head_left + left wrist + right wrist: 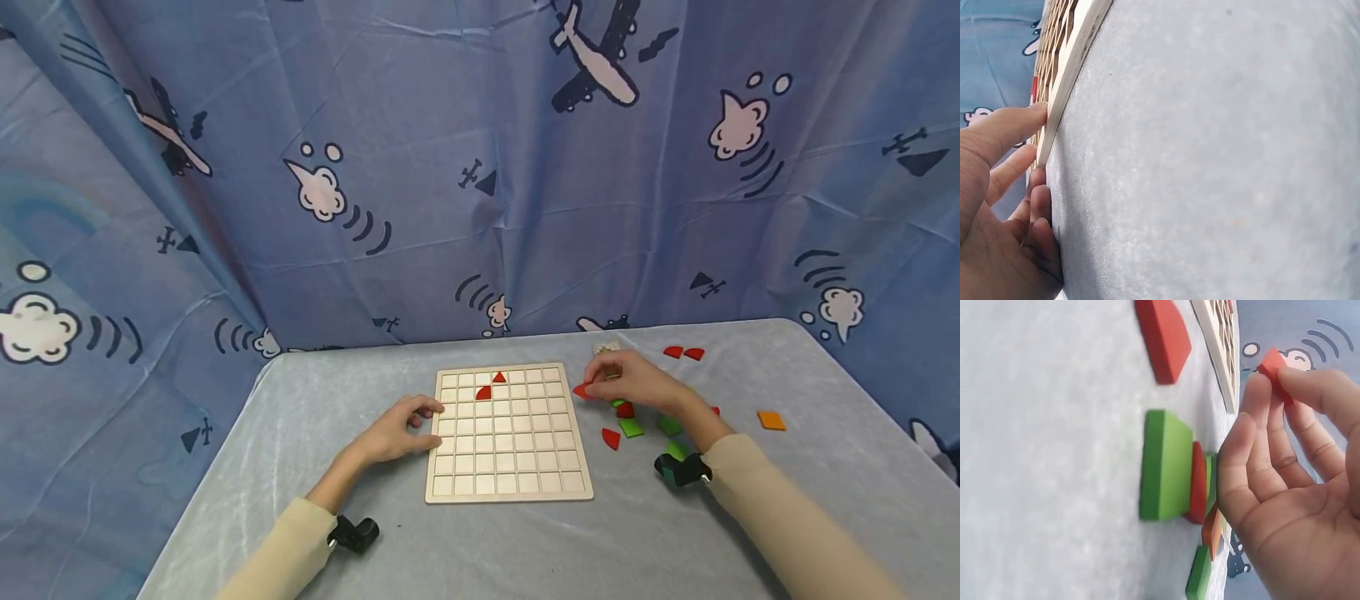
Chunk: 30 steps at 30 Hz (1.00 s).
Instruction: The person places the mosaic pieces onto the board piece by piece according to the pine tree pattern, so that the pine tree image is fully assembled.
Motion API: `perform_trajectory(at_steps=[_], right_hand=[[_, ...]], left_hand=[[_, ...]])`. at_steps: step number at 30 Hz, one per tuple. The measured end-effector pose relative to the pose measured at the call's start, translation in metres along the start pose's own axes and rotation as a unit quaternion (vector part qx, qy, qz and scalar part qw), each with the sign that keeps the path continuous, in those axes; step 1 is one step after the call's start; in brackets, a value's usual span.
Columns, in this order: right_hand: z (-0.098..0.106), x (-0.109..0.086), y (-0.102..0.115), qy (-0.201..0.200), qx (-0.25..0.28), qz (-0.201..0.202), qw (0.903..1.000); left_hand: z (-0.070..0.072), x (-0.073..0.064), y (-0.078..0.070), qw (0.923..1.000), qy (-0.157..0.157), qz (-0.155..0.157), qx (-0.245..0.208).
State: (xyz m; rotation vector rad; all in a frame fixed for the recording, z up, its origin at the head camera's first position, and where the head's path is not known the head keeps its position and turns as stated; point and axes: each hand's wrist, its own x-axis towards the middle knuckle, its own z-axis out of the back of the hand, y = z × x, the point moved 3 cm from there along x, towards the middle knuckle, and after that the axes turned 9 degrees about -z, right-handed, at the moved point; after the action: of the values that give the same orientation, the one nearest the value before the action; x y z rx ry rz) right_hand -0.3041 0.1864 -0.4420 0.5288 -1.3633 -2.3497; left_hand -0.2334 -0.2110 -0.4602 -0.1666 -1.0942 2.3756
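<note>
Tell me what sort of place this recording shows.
Probably an indoor tabletop recording setup: a blue fabric backdrop with a cartoon-aeroplane print hangs behind a pale grey cloth-covered table, on which lies a square pale-wood grid board.

Smooth, pale timber it was on the square gridded wooden board (510,498), bare-looking right to its edge, while the green four-sided painted-looking block (1175,469) and the red wedge-shaped painted-looking block (1172,340) showed even and matt! Beneath them spread the pale grey, faintly mottled, cloth-like table cover (480,550), and behind hung the creased blue airplane-printed fabric curtain (420,100), slightly lustrous along its folds, as the small black wrist-worn device (681,471) looked like smooth plastic.
</note>
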Motion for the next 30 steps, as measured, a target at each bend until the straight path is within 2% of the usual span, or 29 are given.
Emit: perform_trajectory(at_steps=[9, 16, 24, 30], right_hand=[[-0.009, 0.007, 0.005, 0.007, 0.011, -0.003, 0.9999], [-0.016, 0.019, 0.013, -0.012, 0.001, -0.018, 0.9998], [-0.025, 0.025, 0.019, 0.0, 0.054, -0.017, 0.9984], [-0.029, 0.029, 0.022, -0.014, 0.062, -0.02, 0.9978]], left_hand=[[0.001, -0.001, 0.001, 1.0, -0.002, -0.006, -0.001], [0.0, -0.002, 0.0, 1.0, 0.0, -0.009, -0.003], [-0.001, 0.0, 0.001, 1.0, 0.002, -0.009, -0.003], [-0.001, 0.001, 0.0, 0.9999, 0.001, -0.011, -0.002]])
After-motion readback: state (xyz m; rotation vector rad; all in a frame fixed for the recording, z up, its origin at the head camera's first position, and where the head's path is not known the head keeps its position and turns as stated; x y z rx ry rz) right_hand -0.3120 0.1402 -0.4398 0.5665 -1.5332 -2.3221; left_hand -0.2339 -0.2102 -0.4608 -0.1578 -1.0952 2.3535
